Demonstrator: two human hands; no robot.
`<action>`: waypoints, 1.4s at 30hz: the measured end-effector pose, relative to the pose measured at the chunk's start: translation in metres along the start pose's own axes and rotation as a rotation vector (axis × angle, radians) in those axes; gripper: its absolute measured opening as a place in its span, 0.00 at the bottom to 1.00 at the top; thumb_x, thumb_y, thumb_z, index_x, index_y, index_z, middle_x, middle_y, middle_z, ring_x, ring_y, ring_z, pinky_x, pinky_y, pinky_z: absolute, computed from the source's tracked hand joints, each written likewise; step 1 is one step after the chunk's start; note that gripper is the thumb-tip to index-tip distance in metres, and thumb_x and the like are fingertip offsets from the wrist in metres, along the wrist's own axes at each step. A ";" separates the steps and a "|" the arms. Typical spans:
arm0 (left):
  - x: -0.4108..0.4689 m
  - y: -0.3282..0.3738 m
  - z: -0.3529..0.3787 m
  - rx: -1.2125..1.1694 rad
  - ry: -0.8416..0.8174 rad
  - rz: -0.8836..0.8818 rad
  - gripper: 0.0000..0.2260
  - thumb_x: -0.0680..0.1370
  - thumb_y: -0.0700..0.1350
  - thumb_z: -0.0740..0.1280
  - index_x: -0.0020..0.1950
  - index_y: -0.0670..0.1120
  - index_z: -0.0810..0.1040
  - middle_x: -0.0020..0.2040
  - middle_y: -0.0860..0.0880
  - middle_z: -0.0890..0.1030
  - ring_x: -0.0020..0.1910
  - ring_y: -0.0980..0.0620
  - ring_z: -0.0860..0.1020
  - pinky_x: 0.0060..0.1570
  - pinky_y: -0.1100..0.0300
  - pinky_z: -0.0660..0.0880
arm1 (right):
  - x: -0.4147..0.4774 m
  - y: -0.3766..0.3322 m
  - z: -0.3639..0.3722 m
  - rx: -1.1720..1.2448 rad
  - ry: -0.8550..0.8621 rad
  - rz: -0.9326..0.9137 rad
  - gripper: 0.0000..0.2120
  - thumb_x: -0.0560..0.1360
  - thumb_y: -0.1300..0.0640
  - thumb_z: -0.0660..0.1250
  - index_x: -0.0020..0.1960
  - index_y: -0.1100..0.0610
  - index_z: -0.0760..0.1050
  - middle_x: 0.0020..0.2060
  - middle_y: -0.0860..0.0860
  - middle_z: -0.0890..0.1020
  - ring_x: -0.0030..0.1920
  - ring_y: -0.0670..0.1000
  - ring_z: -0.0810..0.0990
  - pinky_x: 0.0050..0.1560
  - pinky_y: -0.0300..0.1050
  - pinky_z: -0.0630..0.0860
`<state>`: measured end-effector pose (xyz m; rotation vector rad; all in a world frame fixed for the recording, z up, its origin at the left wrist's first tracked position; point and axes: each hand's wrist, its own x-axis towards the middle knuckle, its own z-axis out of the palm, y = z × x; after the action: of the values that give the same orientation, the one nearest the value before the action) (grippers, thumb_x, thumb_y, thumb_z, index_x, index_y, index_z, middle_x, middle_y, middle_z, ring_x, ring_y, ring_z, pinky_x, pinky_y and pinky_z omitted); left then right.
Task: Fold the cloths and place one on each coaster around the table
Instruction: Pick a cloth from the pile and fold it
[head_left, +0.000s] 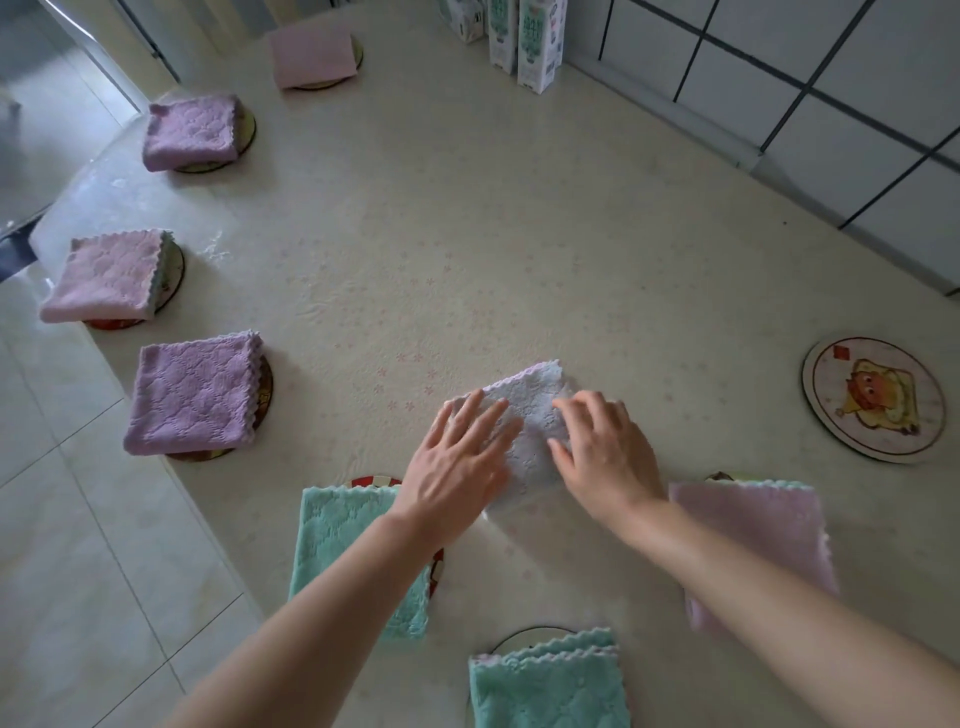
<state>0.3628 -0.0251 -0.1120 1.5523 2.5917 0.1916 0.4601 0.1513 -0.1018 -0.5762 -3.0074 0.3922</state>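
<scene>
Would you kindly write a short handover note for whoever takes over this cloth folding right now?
Left hand: flat, pressing the pale lilac cloth on the table.
Right hand: rests on the same cloth; whether it pinches is unclear.
Done: seven folded cloths lie on coasters around the table edge.
To do: finish this fold, then likely set the cloth on the bare coaster at the right.
</scene>
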 end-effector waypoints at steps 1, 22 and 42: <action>0.000 0.000 0.003 0.016 -0.050 -0.020 0.24 0.77 0.55 0.55 0.72 0.50 0.66 0.74 0.48 0.66 0.74 0.43 0.60 0.73 0.45 0.56 | -0.004 0.000 0.002 -0.023 -0.023 0.053 0.20 0.68 0.51 0.72 0.57 0.56 0.74 0.49 0.55 0.76 0.46 0.60 0.76 0.40 0.51 0.77; 0.045 -0.025 -0.022 -0.161 -0.123 -0.620 0.11 0.75 0.49 0.67 0.56 0.49 0.77 0.55 0.48 0.78 0.58 0.45 0.70 0.55 0.50 0.62 | 0.002 0.007 -0.021 0.602 -0.373 0.799 0.22 0.69 0.52 0.72 0.58 0.60 0.70 0.53 0.57 0.78 0.50 0.59 0.81 0.51 0.50 0.78; 0.087 0.019 -0.055 -1.653 -0.234 -0.784 0.12 0.73 0.34 0.69 0.56 0.39 0.77 0.45 0.43 0.80 0.44 0.48 0.79 0.51 0.55 0.78 | -0.041 0.062 -0.078 1.153 -0.048 1.002 0.07 0.71 0.66 0.71 0.39 0.55 0.76 0.38 0.54 0.80 0.40 0.52 0.79 0.39 0.45 0.77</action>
<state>0.3295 0.0573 -0.0570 -0.0350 1.5399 1.3915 0.5283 0.2100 -0.0424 -1.7160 -1.6947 1.8910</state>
